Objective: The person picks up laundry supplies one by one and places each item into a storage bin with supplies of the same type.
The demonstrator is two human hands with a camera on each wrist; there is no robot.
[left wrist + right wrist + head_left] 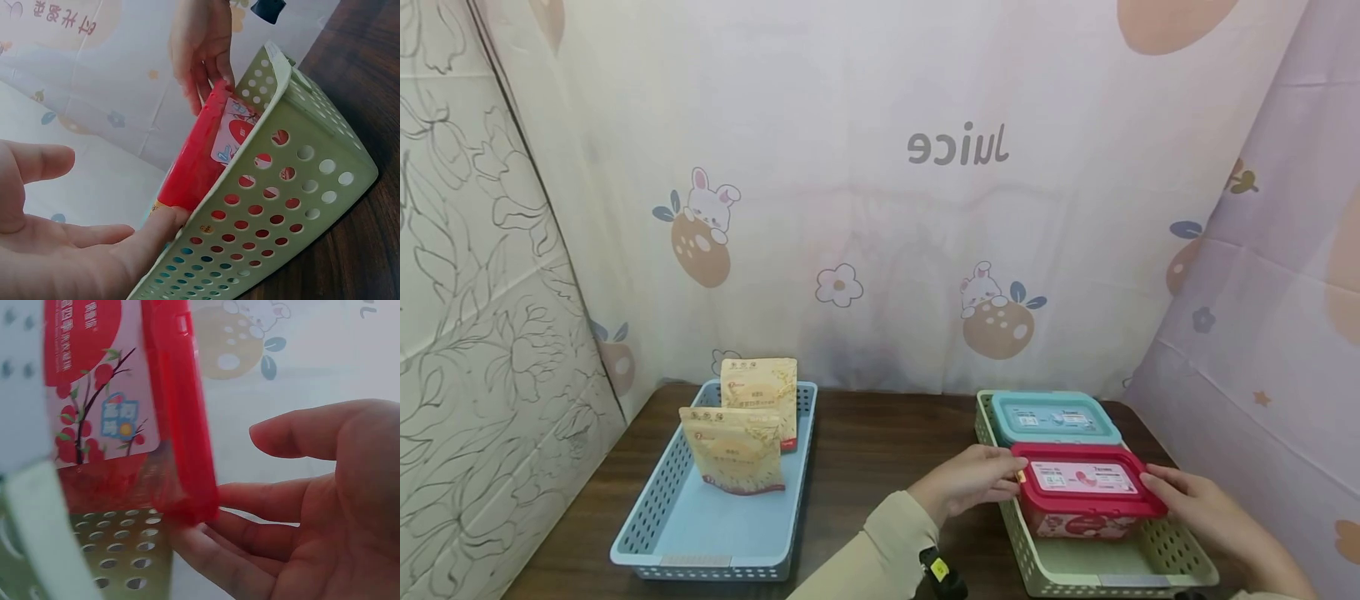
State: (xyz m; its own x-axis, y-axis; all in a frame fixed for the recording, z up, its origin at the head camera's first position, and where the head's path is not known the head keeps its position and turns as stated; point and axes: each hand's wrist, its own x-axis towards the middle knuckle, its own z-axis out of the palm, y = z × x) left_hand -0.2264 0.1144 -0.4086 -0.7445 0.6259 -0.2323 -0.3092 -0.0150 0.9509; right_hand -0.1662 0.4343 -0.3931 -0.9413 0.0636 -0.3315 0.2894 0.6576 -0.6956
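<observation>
A red lidded plastic box (1084,492) with a pink label sits in the green perforated basket (1172,562), just in front of a teal-lidded box (1056,419). My left hand (973,482) is at the red box's left end; in the left wrist view its fingers (153,231) touch the lid's edge while the thumb stands apart. At the opposite end is my right hand (1198,504). The right wrist view shows its fingers (262,500) against the box's end, the thumb (294,433) held away from it. The box's underside is hidden.
On the left of the dark wooden table (880,433) stands a blue perforated basket (722,533). Two cream-coloured pouches stand in it, a front pouch (737,450) and a rear pouch (767,387). Printed curtains (865,208) hang behind and beside the table.
</observation>
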